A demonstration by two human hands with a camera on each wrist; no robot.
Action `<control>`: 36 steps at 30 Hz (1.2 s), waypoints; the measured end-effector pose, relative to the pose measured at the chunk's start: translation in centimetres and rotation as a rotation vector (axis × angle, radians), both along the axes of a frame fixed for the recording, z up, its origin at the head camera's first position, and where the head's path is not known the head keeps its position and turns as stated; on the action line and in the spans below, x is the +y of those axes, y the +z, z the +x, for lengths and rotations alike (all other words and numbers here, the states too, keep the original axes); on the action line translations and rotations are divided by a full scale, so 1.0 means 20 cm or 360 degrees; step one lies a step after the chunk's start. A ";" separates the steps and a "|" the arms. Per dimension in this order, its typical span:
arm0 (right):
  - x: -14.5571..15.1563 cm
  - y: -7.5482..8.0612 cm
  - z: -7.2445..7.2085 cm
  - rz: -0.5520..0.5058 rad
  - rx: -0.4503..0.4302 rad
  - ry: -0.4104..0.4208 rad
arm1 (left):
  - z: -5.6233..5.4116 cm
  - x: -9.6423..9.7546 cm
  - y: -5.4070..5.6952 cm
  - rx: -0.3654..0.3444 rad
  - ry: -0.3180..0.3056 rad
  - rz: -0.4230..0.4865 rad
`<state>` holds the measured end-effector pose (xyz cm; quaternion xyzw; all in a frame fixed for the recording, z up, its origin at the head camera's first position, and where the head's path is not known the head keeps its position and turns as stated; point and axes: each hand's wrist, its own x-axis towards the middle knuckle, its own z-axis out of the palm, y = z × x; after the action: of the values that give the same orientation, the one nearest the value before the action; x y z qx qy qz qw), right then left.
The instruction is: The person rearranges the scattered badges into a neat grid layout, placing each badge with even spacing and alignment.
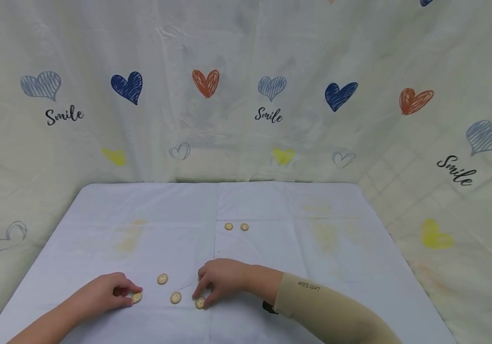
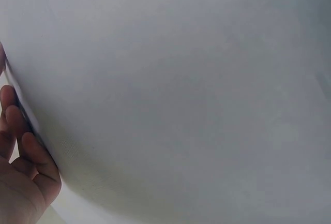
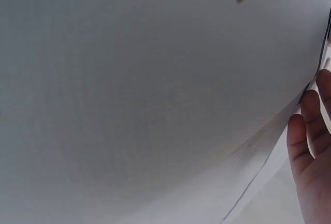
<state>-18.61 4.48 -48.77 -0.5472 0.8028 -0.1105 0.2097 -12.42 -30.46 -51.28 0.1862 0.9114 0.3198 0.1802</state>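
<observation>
Low on the white-covered table, my left hand (image 1: 104,292) pinches a round tan button (image 1: 136,298) between thumb and forefinger. Over to the right, my right hand (image 1: 228,279) has thumb and fingertip at the edges of another tan button (image 1: 200,303), pinching it close to the cloth. Between the hands lie two more buttons, one a bit farther back (image 1: 162,278) and one nearer (image 1: 175,297). The left wrist view catches curled fingers (image 2: 36,154) at its left edge, the right wrist view fingers (image 3: 299,136) at its right edge; neither held button shows there.
Farther back on the table, two buttons lie side by side, a left one (image 1: 228,226) and a right one (image 1: 244,227). The white tablecloth (image 1: 263,310) has creases and yellowish stains. A curtain (image 1: 237,43) printed with hearts hangs behind and beside the table.
</observation>
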 end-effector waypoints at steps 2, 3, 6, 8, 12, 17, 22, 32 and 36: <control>0.00 0.00 0.00 0.0002 0.0042 0.0033 | 0.00 0.00 0.00 0.0007 -0.0006 0.0003; 0.00 -0.01 0.00 0.0005 0.0062 0.0048 | 0.00 0.00 0.01 0.0006 -0.0006 0.0002; -0.01 -0.01 0.00 0.0020 0.0118 0.0074 | 0.00 0.00 0.00 -0.0004 -0.0008 0.0005; -0.01 -0.02 0.01 0.0033 0.0166 0.0096 | 0.00 0.00 0.00 -0.0015 -0.0005 0.0007; -0.02 -0.02 0.01 0.0053 0.0256 0.0146 | 0.00 -0.01 -0.01 -0.0024 0.0009 0.0002; -0.02 -0.01 0.01 0.0037 0.0255 0.0161 | 0.00 -0.01 -0.01 -0.0034 0.0030 -0.0018; 0.01 0.00 0.00 -0.0011 0.0155 0.0088 | -0.01 0.00 -0.01 -0.0030 0.0018 -0.0022; 0.13 0.03 -0.11 -0.0123 -0.0023 -0.0252 | 0.00 0.00 0.01 -0.0038 0.0006 -0.0011; 0.23 0.06 -0.18 -0.0127 -0.0083 -0.0482 | 0.00 0.00 0.01 -0.0040 0.0006 -0.0011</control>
<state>-22.25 9.01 -47.63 -0.4247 0.8654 -0.1868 0.1895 -12.42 -30.40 -51.01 0.1798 0.9105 0.3195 0.1915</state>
